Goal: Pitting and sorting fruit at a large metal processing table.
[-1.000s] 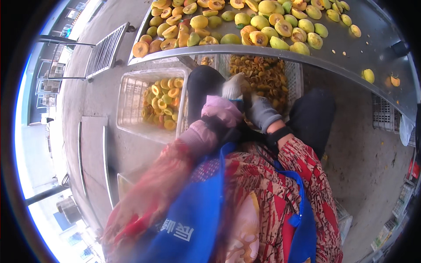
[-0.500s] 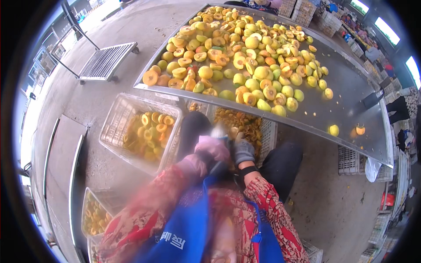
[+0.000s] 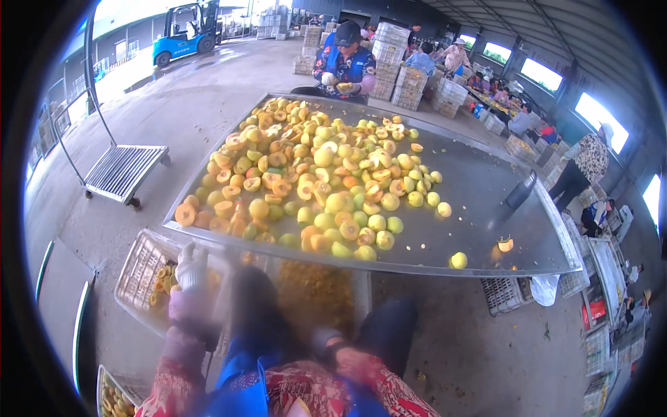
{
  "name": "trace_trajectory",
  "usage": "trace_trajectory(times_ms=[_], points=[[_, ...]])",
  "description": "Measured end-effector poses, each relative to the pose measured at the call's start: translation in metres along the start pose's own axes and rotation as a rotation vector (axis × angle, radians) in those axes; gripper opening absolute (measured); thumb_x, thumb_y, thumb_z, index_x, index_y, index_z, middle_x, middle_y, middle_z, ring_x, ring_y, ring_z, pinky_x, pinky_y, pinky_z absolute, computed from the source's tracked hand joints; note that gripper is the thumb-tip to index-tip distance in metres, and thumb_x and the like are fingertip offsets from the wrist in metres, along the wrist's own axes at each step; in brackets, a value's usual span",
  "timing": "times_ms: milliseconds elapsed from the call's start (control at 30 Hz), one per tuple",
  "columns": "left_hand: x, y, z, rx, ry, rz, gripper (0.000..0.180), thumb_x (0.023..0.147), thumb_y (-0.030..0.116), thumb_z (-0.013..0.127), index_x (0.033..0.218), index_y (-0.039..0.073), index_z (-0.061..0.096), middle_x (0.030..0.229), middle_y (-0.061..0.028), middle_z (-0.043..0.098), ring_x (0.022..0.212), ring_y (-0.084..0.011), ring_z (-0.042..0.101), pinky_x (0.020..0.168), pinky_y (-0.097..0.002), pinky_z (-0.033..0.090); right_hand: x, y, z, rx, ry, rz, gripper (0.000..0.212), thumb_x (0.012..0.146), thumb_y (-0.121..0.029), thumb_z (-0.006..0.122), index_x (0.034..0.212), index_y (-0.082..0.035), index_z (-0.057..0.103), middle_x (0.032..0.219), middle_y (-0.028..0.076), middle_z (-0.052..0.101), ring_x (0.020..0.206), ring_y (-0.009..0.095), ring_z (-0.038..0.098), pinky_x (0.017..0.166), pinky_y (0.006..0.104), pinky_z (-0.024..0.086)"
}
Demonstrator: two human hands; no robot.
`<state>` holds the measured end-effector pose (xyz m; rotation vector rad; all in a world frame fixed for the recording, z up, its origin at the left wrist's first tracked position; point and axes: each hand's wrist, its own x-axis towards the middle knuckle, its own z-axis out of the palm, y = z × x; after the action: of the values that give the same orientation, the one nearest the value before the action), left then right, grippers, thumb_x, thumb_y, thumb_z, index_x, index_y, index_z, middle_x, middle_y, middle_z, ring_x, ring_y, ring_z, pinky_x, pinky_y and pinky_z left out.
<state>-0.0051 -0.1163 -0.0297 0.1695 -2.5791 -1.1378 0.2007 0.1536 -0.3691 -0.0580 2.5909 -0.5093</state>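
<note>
My left hand, in a white glove, is above the inner side of a pale plastic crate, just below the metal table's near left edge. Its fingers point up and away, and no fruit shows in them. Halved, pitted yellow peaches lie in that crate. Down by my lap, my right hand is smeared by motion; its fingers and anything in them cannot be made out. A heap of whole and halved peaches covers the left and middle of the metal table.
Under the table, between my knees, stands a crate of orange-brown scraps. A dark cylinder is on the table's right part. Across it sits a co-worker holding fruit. A flat cart stands left; a blue forklift is farther back.
My view has tilted up, showing the co-worker and hall. My hands, close together before, are now apart: the left has moved left to the crate, the right stays near my lap.
</note>
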Motion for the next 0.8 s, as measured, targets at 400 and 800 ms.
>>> trace_trajectory(times_ms=[400, 800], points=[[-0.018, 0.201, 0.123, -0.120, -0.715, 0.325, 0.029, 0.082, 0.030, 0.060, 0.094, 0.005, 0.068, 0.084, -0.0090, 0.068, 0.076, -0.0179, 0.064, 0.070, -0.0304, 0.049, -0.113, -0.050, -0.208, 0.587, 0.531, 0.141, 0.026, 0.084, -0.027, 0.052, 0.096, -0.003, 0.053, 0.084, 0.025, 0.059, 0.078, 0.041, 0.059, 0.070, 0.0485, 0.046], [0.053, 0.219, 0.296, -0.252, -1.064, 0.219, 0.030, 0.088, 0.026, 0.058, 0.113, 0.010, 0.062, 0.089, -0.0089, 0.066, 0.077, -0.0144, 0.063, 0.066, -0.0297, 0.050, -0.101, -0.074, -0.214, 0.218, 0.771, -0.018, 0.019, 0.080, -0.029, 0.062, 0.076, -0.011, 0.055, 0.070, 0.011, 0.055, 0.051, 0.027, 0.052, 0.049, 0.0423, 0.042]])
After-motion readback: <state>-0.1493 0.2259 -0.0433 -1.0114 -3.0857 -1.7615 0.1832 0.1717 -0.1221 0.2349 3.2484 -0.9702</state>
